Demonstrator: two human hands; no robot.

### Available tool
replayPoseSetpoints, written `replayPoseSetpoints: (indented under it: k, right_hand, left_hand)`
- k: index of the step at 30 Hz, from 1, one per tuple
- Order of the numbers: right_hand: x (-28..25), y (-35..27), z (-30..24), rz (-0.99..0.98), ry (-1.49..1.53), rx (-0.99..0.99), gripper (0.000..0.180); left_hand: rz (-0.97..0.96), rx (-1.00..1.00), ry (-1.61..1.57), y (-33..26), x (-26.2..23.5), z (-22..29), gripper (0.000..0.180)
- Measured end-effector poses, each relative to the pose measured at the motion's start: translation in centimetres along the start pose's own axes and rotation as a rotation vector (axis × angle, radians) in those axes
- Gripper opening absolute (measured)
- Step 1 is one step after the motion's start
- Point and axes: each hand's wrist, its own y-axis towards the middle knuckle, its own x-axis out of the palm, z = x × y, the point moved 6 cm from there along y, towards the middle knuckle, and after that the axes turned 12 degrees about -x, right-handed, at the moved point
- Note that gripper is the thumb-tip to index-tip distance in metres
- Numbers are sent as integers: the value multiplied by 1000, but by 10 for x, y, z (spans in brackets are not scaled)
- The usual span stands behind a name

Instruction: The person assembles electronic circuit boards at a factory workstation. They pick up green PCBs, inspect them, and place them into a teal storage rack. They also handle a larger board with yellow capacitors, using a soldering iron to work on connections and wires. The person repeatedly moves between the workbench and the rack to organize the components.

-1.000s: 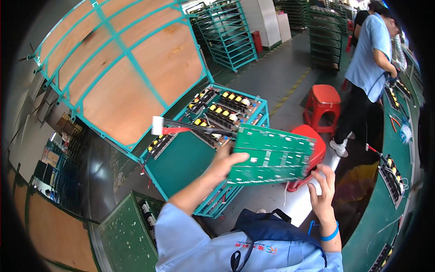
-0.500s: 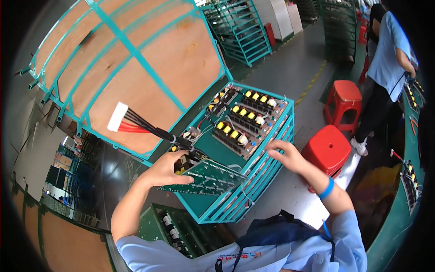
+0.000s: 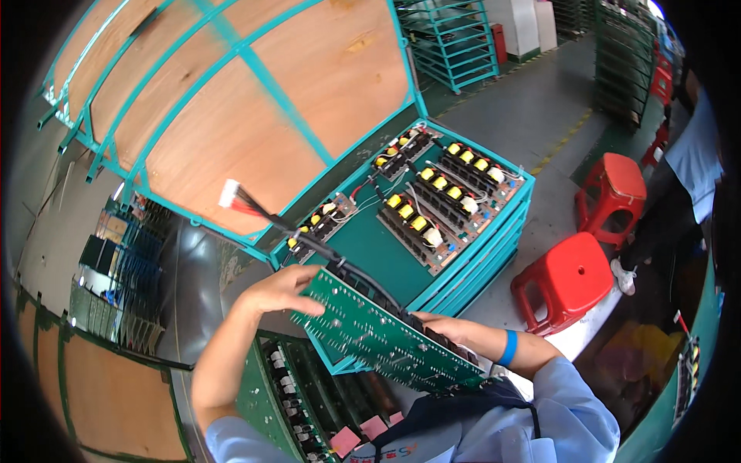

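The fingers of the left hand [image 3: 270, 295] are clamped on the upper left corner of a green circuit board [image 3: 386, 328], the thumb on its near face; those of the right hand [image 3: 444, 328] are hidden behind the board, so whether they are together or apart cannot be told, and a blue wristband [image 3: 508, 349] circles that arm. The board is tilted in front of the person's body, at the near side of a teal cart [image 3: 367, 243], and a black cable bundle [image 3: 309, 241] runs from it to a white connector [image 3: 229, 194]. On the cart's green top lie several component boards [image 3: 417, 224] with yellow and black parts, three of them side by side. A wooden panel [image 3: 340, 92] in a teal frame rises beyond the cart, toward the left. To the right, two red stools [image 3: 567, 278] stand on the grey floor [image 3: 532, 100], and farther right another person [image 3: 695, 162] in a light blue shirt is near a green desk [image 3: 652, 436]
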Motion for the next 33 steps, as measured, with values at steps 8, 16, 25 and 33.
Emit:
replayPoseSetpoints:
  k: [8,16,25,33]
  right_hand:
    - [-103,69,-21,401,-1118,53,55]
    - [-206,142,17,529,-1972,282,51]
    - [-229,141,35,740,-2070,146,41]
    - [-233,143,39,746,-2046,252,46]
  left_hand:
    - [1024,-40,-145,34,16,-225,30]
    - [936,-119,-750,27,216,-299,23]
    - [732,-591,-609,28,300,-392,30]
    - [769,-301,-550,46,283,-328,27]
